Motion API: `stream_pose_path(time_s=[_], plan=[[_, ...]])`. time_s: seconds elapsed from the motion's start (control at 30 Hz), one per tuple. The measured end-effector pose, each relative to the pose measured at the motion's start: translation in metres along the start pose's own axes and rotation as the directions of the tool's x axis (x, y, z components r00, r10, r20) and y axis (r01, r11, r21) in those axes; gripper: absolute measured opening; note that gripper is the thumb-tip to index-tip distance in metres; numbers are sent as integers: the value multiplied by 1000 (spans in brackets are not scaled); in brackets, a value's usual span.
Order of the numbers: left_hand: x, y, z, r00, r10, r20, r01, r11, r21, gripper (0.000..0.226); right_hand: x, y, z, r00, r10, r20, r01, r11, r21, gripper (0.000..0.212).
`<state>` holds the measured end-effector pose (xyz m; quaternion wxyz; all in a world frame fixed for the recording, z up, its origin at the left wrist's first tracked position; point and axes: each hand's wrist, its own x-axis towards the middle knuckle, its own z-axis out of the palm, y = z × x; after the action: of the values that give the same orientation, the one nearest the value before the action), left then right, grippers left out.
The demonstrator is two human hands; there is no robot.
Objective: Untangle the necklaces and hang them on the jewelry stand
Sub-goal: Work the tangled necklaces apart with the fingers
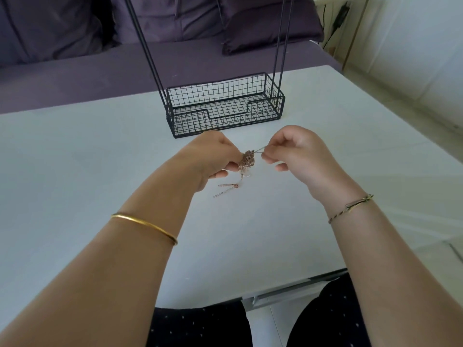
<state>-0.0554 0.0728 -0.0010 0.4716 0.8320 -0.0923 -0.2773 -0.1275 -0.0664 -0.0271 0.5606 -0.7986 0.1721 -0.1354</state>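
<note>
Item: tangled necklaces [247, 159], centre of frame, held just above the white surface [75, 151]. We see the left hand [215, 156] pinching the clump in its fingers [231, 166]; the right hand [298, 152] pinches a thin strand leading off its upper right. Loose chain ends dangle below the clump. Jewelry stand [223, 103]: black wire, above the hands, upper centre.

The tangled necklaces [247, 160] are rose-gold and coppery, with one silvery chain. The jewelry stand [225, 106] is black wire in a square grid pattern. The counter [100, 151] is plain white. A gold bangle [145, 227] circles one wrist, a dark-and-gold twisted bracelet [350, 207] the other. The sofa [75, 46] is purple. The trousers [200, 326] are black with small white dots.
</note>
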Motion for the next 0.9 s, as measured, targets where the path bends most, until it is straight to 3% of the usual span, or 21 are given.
stream_pose_path(time_s=[0.2, 0.33, 0.43, 0.63, 0.8, 0.9], plan=[[-5, 1, 2, 997, 47, 53, -54, 989, 139, 18, 1, -2, 1, 993, 117, -23, -103, 941, 324, 14], [-5, 2, 6, 994, 107, -9, -103, 972, 212, 14, 2, -3, 4, 981, 193, 4, -173, 869, 463, 15], [-2, 1, 7, 993, 105, -61, -93, 979, 181, 14, 3, -1, 2, 988, 155, -18, -138, 922, 362, 17], [0, 2, 1, 1000, -21, 17, 23, 995, -94, 8, 3, 6, -1, 996, 46, -82, -48, 998, -30, 24], [-1, 4, 3, 997, -69, 31, 74, 977, -198, 11, -1, -2, 1, 999, -25, -20, 25, 999, -27, 27], [-1, 5, 3, 995, -94, 32, 99, 966, -238, 11, -2, -3, 4, 997, -66, 34, 68, 996, -49, 15]])
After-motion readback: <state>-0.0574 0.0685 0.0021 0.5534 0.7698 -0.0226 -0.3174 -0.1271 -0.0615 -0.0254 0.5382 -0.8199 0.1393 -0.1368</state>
